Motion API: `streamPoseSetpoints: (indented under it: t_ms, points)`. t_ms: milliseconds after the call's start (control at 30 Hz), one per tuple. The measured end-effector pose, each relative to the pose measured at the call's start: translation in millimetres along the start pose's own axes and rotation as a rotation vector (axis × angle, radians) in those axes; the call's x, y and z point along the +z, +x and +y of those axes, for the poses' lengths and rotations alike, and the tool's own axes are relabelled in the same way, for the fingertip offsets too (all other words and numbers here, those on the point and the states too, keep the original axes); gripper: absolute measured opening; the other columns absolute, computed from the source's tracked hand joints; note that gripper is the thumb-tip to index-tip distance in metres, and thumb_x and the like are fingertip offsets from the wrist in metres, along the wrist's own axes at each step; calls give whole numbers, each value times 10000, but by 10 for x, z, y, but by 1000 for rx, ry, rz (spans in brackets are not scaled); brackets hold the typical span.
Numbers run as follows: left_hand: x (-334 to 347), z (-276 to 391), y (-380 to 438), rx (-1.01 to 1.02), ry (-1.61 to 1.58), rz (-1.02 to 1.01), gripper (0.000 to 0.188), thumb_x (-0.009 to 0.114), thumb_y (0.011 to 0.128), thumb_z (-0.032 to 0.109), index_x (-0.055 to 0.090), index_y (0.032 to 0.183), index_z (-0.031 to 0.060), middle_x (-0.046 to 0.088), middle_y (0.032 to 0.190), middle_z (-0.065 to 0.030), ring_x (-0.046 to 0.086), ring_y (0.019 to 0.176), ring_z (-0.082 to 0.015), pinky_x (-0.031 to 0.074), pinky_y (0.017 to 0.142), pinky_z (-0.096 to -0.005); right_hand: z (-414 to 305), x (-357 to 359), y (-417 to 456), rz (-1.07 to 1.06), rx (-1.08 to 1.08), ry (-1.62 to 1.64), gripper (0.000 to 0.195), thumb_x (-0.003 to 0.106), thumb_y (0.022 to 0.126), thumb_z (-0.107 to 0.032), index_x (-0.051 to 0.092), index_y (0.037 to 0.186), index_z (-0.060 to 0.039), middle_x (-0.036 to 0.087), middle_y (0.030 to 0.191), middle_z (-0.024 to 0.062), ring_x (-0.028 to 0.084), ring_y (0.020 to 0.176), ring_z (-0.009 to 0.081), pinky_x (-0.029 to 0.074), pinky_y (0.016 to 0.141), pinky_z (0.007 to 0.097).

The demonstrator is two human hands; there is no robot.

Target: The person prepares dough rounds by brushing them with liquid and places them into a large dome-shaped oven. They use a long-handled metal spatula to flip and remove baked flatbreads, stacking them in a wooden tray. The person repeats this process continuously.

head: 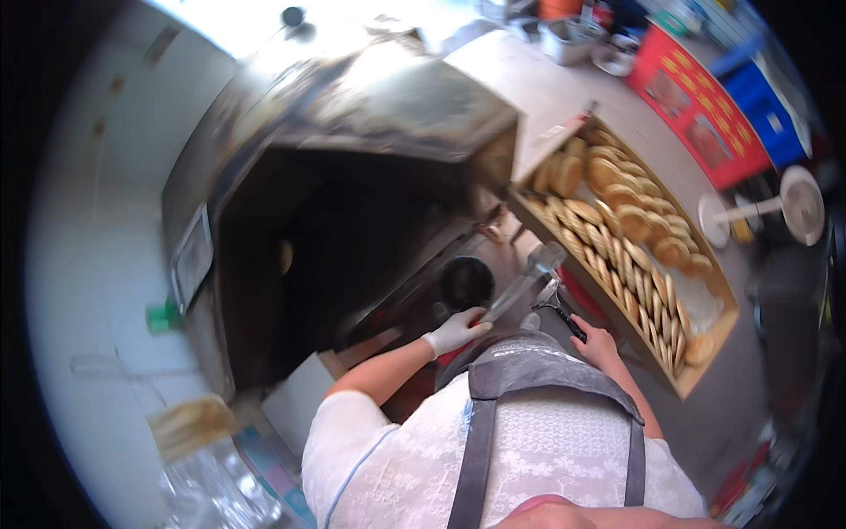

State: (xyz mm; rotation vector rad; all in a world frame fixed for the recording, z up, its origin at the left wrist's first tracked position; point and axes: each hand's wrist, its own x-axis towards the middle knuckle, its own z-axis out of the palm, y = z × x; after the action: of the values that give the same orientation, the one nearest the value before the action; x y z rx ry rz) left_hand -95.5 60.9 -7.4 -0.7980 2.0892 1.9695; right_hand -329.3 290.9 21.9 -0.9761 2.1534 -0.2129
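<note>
My left hand (457, 332), in a white glove, is closed around the near end of a long metal spatula-like tool (510, 295). Its broad end points away from me, towards a wooden tray (598, 281). In my bare right hand (597, 344) is a tool with a black handle and a metal head (550, 295); its exact kind is blurred. Rows of round golden flatbreads (634, 221) fill much of the tray on the right, many standing on edge. To the left gapes the dark mouth of a large metal oven (370, 218), its inside mostly too dark to make out.
A round dark container (466, 283) sits low between the oven and the tray. A red box (697, 106) and a blue crate (760, 109) stand at the far right, near a white stool-like object (760, 208). Clear plastic bags (215, 486) lie at lower left.
</note>
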Motion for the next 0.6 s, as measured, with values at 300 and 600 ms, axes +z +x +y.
streamPoseSetpoints:
  t_ms: [300,600]
  points:
    - [-305,-1080,-1661,97,-590,1048,445,559,822,266,418,1166,21,560,774,-45,528,611,-84,440,571,-221,-3048,336,1696,-44,-642,-337,480,511,796,-277,380,1258,-286,592,861,186,582,788,338,463,706,429]
    - [-747,-1470,-1947,146,-889,1203,357,528,848,296,447,1067,26,552,775,-50,529,600,-99,438,562,-226,-5927,1708,3148,-130,-629,-664,394,392,840,-280,442,1226,-219,547,1105,123,522,1024,279,426,860,386]
